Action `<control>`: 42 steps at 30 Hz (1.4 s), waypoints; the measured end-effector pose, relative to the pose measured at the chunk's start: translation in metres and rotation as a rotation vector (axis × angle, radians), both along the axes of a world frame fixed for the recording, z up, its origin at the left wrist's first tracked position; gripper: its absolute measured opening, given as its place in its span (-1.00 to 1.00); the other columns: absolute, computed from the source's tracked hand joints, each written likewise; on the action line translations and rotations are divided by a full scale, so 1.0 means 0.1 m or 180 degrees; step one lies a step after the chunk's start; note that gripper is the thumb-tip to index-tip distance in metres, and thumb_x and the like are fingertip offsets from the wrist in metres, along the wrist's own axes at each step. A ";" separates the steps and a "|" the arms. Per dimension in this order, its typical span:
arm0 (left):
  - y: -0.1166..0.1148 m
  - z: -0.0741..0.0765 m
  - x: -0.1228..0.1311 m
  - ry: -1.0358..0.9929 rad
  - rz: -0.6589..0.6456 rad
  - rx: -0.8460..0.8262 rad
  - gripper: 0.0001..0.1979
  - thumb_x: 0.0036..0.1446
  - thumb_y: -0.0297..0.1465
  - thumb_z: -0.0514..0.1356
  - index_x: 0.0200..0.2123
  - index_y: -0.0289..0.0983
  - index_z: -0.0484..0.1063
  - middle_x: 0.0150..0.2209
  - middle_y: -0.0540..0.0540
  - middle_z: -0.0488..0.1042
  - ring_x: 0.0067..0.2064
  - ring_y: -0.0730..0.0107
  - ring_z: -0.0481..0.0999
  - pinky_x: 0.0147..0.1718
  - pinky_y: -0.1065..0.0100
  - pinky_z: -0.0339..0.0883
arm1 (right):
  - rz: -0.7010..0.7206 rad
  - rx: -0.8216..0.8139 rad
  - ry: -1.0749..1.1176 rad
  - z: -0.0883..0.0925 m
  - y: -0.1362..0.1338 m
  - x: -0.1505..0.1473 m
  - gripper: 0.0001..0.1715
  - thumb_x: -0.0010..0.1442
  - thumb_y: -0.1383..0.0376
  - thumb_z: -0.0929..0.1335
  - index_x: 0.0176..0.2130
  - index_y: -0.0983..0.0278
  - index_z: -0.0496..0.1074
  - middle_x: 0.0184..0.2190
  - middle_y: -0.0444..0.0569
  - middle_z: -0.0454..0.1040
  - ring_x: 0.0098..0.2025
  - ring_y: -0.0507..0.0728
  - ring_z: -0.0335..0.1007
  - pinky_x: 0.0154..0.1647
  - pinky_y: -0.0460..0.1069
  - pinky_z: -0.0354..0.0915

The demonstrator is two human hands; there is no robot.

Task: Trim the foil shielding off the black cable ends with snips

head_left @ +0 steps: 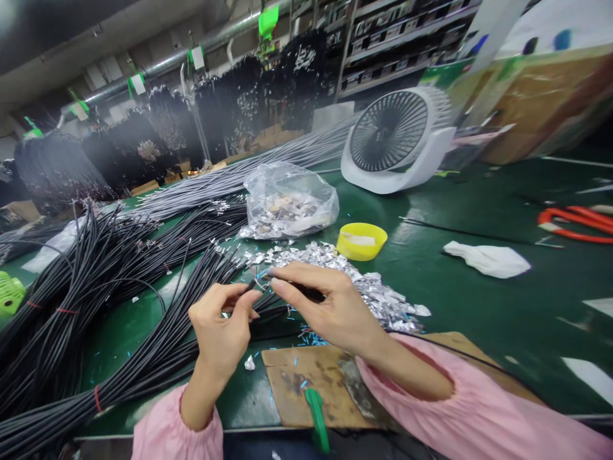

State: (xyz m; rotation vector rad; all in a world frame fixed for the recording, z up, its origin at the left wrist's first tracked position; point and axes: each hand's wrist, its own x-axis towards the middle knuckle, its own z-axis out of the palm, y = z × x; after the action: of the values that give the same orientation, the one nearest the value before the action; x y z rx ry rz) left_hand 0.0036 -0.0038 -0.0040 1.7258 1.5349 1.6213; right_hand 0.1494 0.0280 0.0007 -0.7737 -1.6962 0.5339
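My left hand pinches a black cable near its stripped end, between thumb and forefinger. Thin blue and white wires stick out of that end. My right hand is closed, its thumb and fingertips pressed together at those wires. Something dark shows inside my right palm; I cannot make out what it is. Just beyond my hands lies a heap of silver foil scraps. Blue wire clippings are scattered below my right hand.
Bundles of black cables fill the left. Behind are grey cables, a clear bag of scraps, a yellow ring-shaped tub and a white fan. In front lies a brown board with a green-handled tool. Orange-handled pliers lie right.
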 end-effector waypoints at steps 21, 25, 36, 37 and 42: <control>-0.01 0.20 -0.04 -0.1097 -0.1145 -0.1317 -0.62 0.00 -0.12 0.18 -0.62 -0.31 0.29 -0.77 0.16 0.05 -0.79 0.67 0.05 -0.80 0.55 -0.15 | -0.0550 0.0003 -0.0194 -0.01 0.03 0.03 -0.79 0.13 0.24 0.32 -0.42 0.31 0.49 -0.49 -0.03 0.52 -0.48 0.05 0.41 -0.46 -0.08 0.31; -0.04 0.18 -0.01 -0.0493 -0.0885 -0.1135 -0.69 0.04 -0.24 0.16 -0.62 -0.32 0.38 -0.76 0.10 0.15 -0.73 0.63 0.10 -0.74 0.52 -0.09 | -0.0191 -0.0103 -0.0337 0.03 0.02 0.05 -0.61 0.12 0.07 0.32 -0.54 0.30 0.36 -0.67 -0.15 0.31 -0.65 -0.04 0.15 -0.64 -0.12 0.12; 0.09 0.06 -0.04 -0.1019 -0.1821 -0.1325 -0.61 -0.05 -0.09 0.22 -0.60 -0.32 0.37 -0.72 0.07 0.21 -0.72 0.64 0.11 -0.74 0.51 -0.08 | 0.1402 -0.0899 0.0335 -0.04 0.05 0.00 -0.61 0.21 0.10 0.20 -0.55 0.26 0.20 -0.65 -0.20 0.14 -0.69 -0.08 -0.08 -0.72 -0.13 -0.03; 0.10 0.04 -0.02 -0.1129 -0.1749 -0.1275 -0.61 -0.08 -0.09 0.26 -0.60 -0.33 0.37 -0.71 0.07 0.22 -0.71 0.65 0.11 -0.74 0.52 -0.08 | 0.1147 -0.0731 0.0275 -0.05 0.05 -0.01 -0.64 0.20 0.16 0.21 -0.56 0.26 0.20 -0.65 -0.20 0.14 -0.69 -0.07 -0.07 -0.71 -0.13 -0.03; 0.10 0.02 0.06 -0.1343 -0.1426 -0.1463 -0.53 -0.12 -0.04 0.26 -0.67 -0.35 0.32 -0.73 0.08 0.17 -0.71 0.68 0.08 -0.73 0.53 -0.13 | -0.0381 0.1118 -0.0510 -0.06 0.01 -0.01 -0.82 0.03 0.45 0.25 -0.57 0.29 0.30 -0.63 -0.12 0.26 -0.58 -0.02 0.13 -0.59 -0.11 0.06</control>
State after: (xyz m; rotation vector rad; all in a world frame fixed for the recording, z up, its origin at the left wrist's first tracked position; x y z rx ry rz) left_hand 0.0099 0.0059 -0.0017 1.2594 1.1049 1.1882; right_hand 0.1479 0.0291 -0.0054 -0.6688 -1.8131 0.0866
